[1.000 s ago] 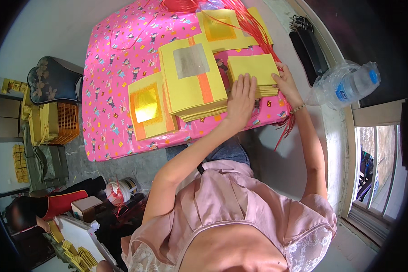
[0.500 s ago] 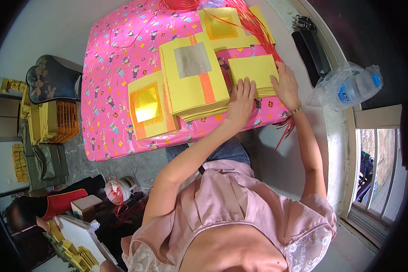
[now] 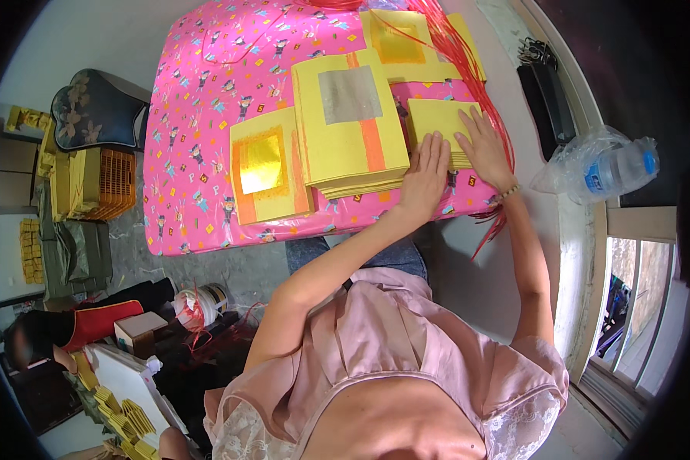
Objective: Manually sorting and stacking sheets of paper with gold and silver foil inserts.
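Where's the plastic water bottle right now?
In the head view, the water bottle lies on its side on the window ledge, to the right of the pink table, just beyond the right hand.

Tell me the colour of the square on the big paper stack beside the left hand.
Silver, on yellow paper stack by the left hand; head view.

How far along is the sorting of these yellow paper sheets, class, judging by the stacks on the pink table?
Done: a silver-foil stack and gold-foil stack lie squared on the pink table. In hand: the left hand and right hand press flat on a plain yellow stack. Left: that stack is untied; red strings lie loose beside it.
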The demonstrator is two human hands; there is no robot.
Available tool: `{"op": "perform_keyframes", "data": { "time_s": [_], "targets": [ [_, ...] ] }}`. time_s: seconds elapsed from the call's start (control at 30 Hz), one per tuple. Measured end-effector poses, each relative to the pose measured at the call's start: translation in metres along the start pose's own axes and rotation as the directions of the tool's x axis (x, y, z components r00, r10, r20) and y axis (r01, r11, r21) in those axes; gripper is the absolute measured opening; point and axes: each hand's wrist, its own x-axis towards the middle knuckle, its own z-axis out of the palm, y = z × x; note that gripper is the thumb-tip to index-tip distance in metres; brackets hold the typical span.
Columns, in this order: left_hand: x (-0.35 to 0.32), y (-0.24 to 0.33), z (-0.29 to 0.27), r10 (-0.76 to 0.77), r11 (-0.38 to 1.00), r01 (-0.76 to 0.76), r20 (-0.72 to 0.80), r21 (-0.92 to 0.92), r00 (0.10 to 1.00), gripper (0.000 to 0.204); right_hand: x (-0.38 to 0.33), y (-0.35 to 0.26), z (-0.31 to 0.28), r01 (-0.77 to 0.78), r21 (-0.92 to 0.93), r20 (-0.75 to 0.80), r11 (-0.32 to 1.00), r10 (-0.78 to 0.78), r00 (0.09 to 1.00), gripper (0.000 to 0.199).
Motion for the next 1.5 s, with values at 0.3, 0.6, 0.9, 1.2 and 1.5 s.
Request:
{"op": "perform_keyframes", "data": {
  "time_s": [0.3,0.6,0.9,1.2,1.5],
  "targets": [
    [-0.024,-0.016,-0.102,0.089,0.858,-0.124,-0.093,-0.499,0.992,0.06,0.019,-0.034,-0.062,0.149,0.202,-0.211,0.968,-0.105,0.972,0.03],
    [-0.042,-0.091,-0.15,-0.132,0.93,0.051,-0.202,-0.363,0.97,0.037,0.01,-0.118,-0.091,0.532,0.406,-0.132,0.743,-0.528,0.839,0.033],
    [-0.049,-0.114,-0.144,-0.163,0.907,0.11,-0.099,-0.406,0.982,0.035,0.014,-0.121,-0.08,0.65,0.278,-0.186,0.708,-0.624,0.759,0.023],
    [-0.049,-0.116,-0.141,-0.176,0.904,0.115,-0.112,-0.411,0.978,0.034,0.016,-0.125,-0.078,0.612,0.384,-0.208,0.692,-0.581,0.787,0.014],
    [-0.048,-0.114,-0.143,-0.202,0.893,0.143,-0.095,-0.427,0.975,0.031,0.022,-0.124,-0.08,0.499,0.548,-0.12,0.672,-0.527,0.842,0.013]
  ]
}}
